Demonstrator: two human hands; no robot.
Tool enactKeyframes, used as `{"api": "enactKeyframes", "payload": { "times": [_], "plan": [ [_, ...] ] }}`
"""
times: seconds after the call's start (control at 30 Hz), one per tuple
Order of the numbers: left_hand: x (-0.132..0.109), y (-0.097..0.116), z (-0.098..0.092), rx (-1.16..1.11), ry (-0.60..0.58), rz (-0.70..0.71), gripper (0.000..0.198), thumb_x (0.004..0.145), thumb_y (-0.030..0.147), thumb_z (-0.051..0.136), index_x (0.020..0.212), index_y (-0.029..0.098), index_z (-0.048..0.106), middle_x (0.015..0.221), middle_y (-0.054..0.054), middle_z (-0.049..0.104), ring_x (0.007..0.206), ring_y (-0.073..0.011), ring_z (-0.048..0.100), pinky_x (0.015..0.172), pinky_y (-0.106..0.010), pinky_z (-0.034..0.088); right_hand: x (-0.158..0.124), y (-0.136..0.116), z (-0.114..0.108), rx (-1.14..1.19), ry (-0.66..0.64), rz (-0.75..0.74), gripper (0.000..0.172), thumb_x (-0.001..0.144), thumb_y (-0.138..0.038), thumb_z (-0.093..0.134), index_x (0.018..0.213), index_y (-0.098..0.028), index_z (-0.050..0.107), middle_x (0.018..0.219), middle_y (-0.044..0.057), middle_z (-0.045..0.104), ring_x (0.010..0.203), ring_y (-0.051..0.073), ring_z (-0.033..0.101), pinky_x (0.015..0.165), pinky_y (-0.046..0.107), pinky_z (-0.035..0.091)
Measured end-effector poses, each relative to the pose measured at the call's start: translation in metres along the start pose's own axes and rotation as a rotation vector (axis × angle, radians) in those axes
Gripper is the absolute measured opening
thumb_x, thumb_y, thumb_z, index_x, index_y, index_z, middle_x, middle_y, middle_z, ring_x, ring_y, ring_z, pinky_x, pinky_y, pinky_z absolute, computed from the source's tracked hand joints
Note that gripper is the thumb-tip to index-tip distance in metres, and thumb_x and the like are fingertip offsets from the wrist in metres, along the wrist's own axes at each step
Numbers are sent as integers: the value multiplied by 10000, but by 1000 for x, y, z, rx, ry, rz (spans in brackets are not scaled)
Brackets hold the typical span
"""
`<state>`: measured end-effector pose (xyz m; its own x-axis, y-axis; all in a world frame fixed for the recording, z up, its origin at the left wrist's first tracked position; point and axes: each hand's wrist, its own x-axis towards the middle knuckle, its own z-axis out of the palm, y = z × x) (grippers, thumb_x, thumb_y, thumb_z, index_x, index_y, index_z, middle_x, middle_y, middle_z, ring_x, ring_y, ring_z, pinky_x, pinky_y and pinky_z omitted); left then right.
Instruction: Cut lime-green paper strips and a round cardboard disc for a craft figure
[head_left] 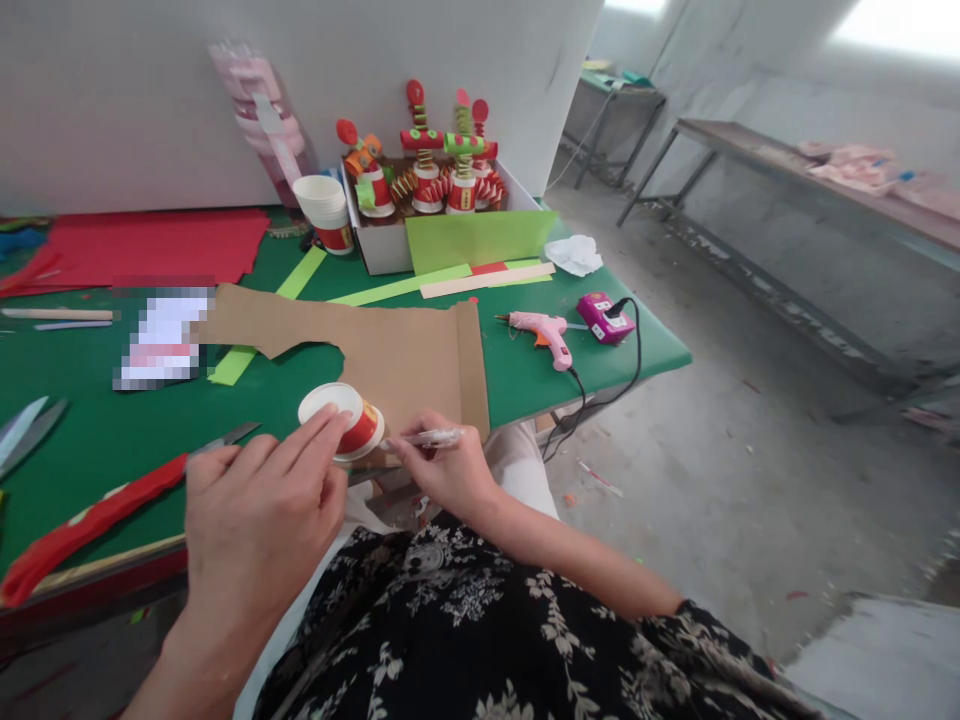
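Observation:
A red and white paper cup stands at the near edge of a brown cardboard piece, its white round end facing up and left. My left hand presses its fingers on that end and steadies the cup. In a pinch grip, my right hand holds a clear pen, its tip at the cup's lower right rim, by the cardboard. Whether the tip touches the cardboard I cannot make out. Left of my left hand lies a red-handled knife or scissor-like tool, blade pointing right.
A pink glue gun and a purple power socket with a black cord lie at right. Behind stand a box of paper-cup figures and stacked cups. Red sheets, green strips and scissors lie about.

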<state>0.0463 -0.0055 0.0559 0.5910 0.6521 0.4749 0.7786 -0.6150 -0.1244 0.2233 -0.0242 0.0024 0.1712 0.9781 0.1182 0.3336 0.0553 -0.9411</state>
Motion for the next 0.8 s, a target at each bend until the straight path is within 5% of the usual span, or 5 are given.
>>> {"api": "enactKeyframes", "payload": {
  "times": [0.47, 0.7, 0.8],
  "plan": [
    [3, -1, 5, 19, 120, 41, 482, 855, 123, 560, 1329, 206, 559, 1080, -73, 782, 638, -249, 586, 685, -439, 380, 2, 2, 0, 17, 57, 14, 224, 854, -384, 664, 721, -211, 613, 611, -23, 633, 555, 127, 577, 557, 225, 407],
    [3, 2, 4, 36, 81, 11, 457, 896, 165, 543, 1349, 222, 537, 1102, -60, 777, 661, -248, 607, 686, -443, 395, 2, -10, -13, 383, 158, 38, 225, 877, -425, 619, 794, -226, 554, 649, -23, 647, 594, 135, 630, 580, 237, 504],
    [4, 4, 5, 64, 77, 5, 334, 927, 207, 531, 1250, 197, 610, 1108, -70, 773, 695, -263, 606, 679, -447, 404, 2, -11, -28, 365, 204, 27, 198, 900, -416, 605, 909, -222, 569, 633, -40, 634, 570, 124, 607, 553, 223, 490]
  ]
}}
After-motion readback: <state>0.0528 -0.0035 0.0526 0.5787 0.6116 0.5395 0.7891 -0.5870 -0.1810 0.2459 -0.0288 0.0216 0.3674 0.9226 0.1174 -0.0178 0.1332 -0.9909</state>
